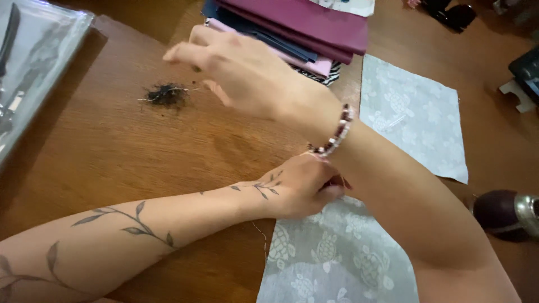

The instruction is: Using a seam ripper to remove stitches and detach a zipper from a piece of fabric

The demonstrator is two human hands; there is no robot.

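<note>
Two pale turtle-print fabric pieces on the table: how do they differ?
The near fabric piece lies under the left hand, which rests on its top edge; the far fabric piece lies untouched. The near one is cut off by the frame's bottom edge; the far one shows nearly whole, one edge hidden by the right forearm. Both are pale grey-green with the same turtle print.

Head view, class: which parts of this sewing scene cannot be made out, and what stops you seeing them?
- Left hand fingertips, on the near turtle-print cloth: hidden under the right forearm.
- Right hand above the dark thread clump: motion-blurred, grip unclear.
- Folded fabric stack: cut off by the top edge.
- Clear bag: glare hides its contents.
</note>
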